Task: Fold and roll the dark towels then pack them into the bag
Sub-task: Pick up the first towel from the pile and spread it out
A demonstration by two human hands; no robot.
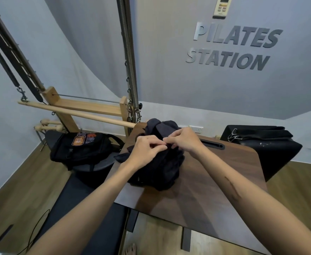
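Dark towels (160, 166) heaped under our hands; left hand (145, 151) and right hand (183, 138) both pinch the cloth; black bag (81, 148) left of them.

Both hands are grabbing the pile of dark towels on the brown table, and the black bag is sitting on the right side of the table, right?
Not quite. The black bag sits left of the brown table, not right. The head view shows both the left hand and right hand pinching the dark towels.
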